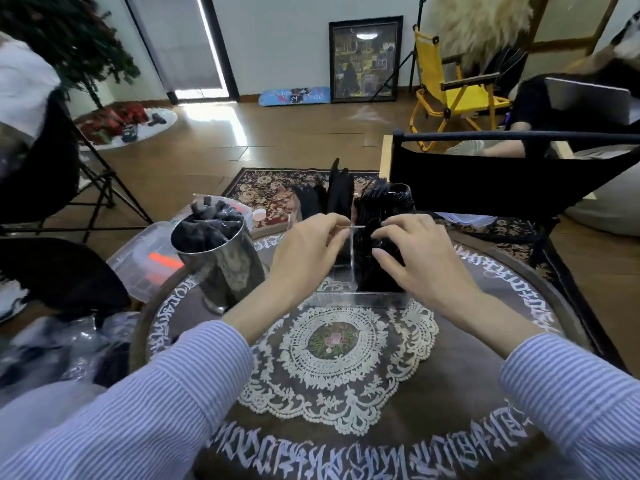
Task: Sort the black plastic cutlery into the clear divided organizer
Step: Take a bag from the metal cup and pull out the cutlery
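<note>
Cutlery (381, 202) stands upright in the organizer (346, 271), both hands' fingers (384, 256) clamped on it.

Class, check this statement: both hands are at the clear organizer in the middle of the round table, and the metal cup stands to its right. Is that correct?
One detail is wrong. The head view shows the metal cup standing to the left of the clear organizer, not to its right. The rest holds: the left hand and the right hand are both at the organizer on the round table.

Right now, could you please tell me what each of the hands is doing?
Left hand: at the clear divided organizer; grip cannot be told.
Right hand: fingers curled round black plastic cutlery in the organizer.
</note>
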